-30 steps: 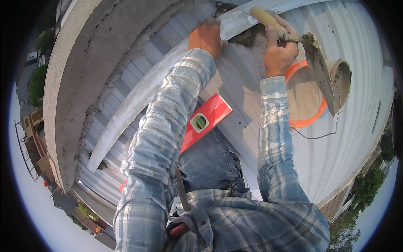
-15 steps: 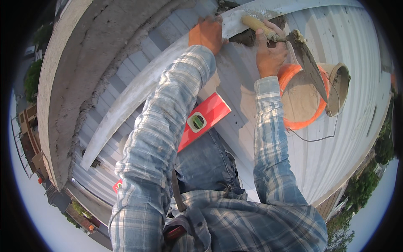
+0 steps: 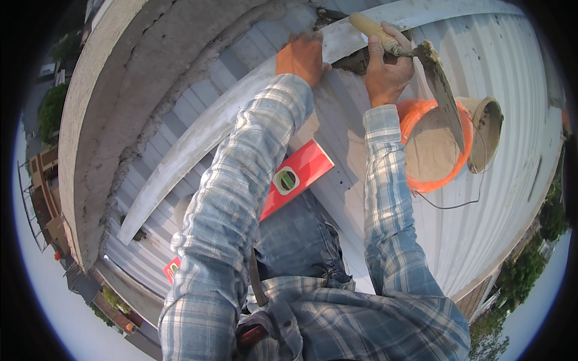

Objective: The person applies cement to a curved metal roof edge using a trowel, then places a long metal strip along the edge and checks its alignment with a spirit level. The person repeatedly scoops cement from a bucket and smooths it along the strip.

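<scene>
My left hand [image 3: 301,59] has its fingers closed over the edge of a long pale grey bar [image 3: 192,153], which curves across the view through the lens. In my right hand [image 3: 388,77] is a pointing trowel, its wooden handle [image 3: 368,27] between thumb and fingers. The trowel blade [image 3: 442,90] slants down to the right over an orange-rimmed bucket [image 3: 415,177] of grey mortar [image 3: 430,150]. Some mortar clings to the blade near the handle. Between the two hands, beside the bar, lies a dark patch of wet mortar [image 3: 354,62].
A red spirit level [image 3: 310,165] lies across my leg, partly under my left forearm. Behind the orange bucket is a second, mortar-stained bucket [image 3: 486,132]. Ribbed metal sheeting [image 3: 512,198] spreads beneath everything. A rough concrete wall [image 3: 102,120] rises on the left; trees and buildings show beyond the edges.
My right hand and the trowel have shifted slightly away from me, the handle end rising. My left hand keeps its hold on the bar. The whole view has moved a little.
</scene>
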Demonstrator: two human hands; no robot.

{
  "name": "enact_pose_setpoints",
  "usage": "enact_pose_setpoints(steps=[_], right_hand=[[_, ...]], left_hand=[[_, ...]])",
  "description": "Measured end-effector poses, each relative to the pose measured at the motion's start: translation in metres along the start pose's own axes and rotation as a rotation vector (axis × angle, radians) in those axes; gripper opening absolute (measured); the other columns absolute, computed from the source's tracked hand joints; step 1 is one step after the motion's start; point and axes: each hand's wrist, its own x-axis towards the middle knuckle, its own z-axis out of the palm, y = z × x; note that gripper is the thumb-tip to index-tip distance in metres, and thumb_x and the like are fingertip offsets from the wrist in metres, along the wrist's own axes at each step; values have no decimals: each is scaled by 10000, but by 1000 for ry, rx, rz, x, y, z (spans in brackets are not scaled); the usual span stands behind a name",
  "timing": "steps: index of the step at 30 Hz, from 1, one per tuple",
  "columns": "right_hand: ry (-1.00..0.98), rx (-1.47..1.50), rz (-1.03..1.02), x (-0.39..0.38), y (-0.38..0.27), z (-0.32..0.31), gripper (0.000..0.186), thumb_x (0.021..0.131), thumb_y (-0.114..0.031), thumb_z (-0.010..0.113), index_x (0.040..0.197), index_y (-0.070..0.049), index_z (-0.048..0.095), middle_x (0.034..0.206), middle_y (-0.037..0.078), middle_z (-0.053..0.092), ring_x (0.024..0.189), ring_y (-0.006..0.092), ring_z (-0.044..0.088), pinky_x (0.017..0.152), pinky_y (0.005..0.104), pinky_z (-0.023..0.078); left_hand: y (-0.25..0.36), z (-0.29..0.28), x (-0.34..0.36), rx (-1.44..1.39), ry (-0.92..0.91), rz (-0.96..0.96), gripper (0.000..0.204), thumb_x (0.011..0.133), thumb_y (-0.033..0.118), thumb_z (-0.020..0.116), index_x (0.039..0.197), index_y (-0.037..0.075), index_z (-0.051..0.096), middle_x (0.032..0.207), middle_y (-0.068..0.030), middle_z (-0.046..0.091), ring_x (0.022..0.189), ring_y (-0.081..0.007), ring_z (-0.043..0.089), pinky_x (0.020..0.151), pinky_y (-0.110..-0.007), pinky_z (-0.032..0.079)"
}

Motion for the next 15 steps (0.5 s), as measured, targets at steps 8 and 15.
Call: enact_pose_setpoints(steps=[8,15], right_hand=[[45,88,-24,4,-3,7,279,845,-155,735,1088,-35,672,1075,105,685,996,205,661,846,315,544],[-36,-14,18,6,-6,6,285,830,-124,749,1094,-47,672,1058,104,693,954,206,674,850,318,546]], left_hand=[[7,-9,-4,-59,11,-14,703,733,287,826,1340,71,543,1258,-106,586,1180,-302,556,966,-400,509],[3,-4,-3,-66,21,0,700,725,294,827,1333,84,550,1271,-99,585,1173,-304,558,964,-404,507]])
